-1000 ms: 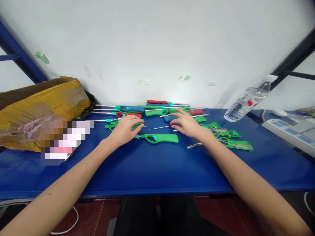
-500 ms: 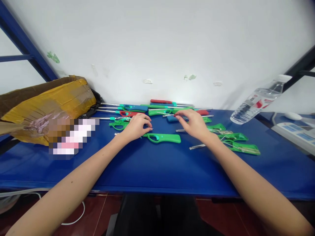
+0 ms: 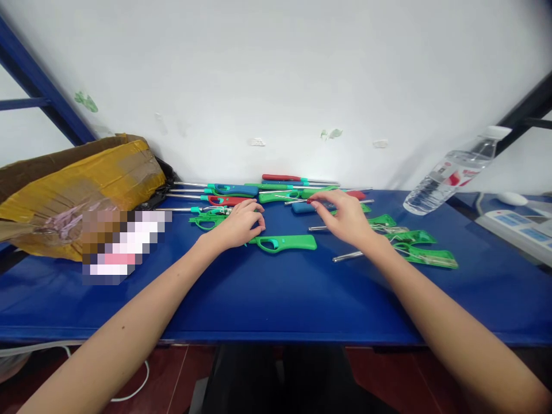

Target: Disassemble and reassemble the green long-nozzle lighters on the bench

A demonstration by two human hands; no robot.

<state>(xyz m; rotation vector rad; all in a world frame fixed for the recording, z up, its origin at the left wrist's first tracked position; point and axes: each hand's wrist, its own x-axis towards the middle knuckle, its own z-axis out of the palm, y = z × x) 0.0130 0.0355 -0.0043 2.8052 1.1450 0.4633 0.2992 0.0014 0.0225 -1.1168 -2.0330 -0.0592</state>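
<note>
My left hand [image 3: 241,223] rests over the front end of a green long-nosed lighter [image 3: 293,242] lying flat. Its fingers are curled and closed; what they pinch, if anything, is too small to make out. My right hand [image 3: 342,214] grips a thin screwdriver [image 3: 292,198] with a red part at the fingertips, its metal shaft pointing left. Beneath that hand lies a blue-handled lighter [image 3: 301,209]. Left of my left hand is a green lighter half-shell [image 3: 207,221]. Opened green lighters [image 3: 431,257] with bared insides lie by my right wrist.
Several lighters, among them a red one [image 3: 226,200] and a blue one [image 3: 237,190], lie along the wall. A taped cardboard box [image 3: 129,167] stands at left. At right are a tilted water bottle [image 3: 452,172] and a white device [image 3: 517,230] on the blue table [image 3: 267,299].
The view has shifted slightly. My left fingers have curled in a little, and the small shiny bit at their tips no longer shows. My right hand keeps the screwdriver at nearly the same spot.
</note>
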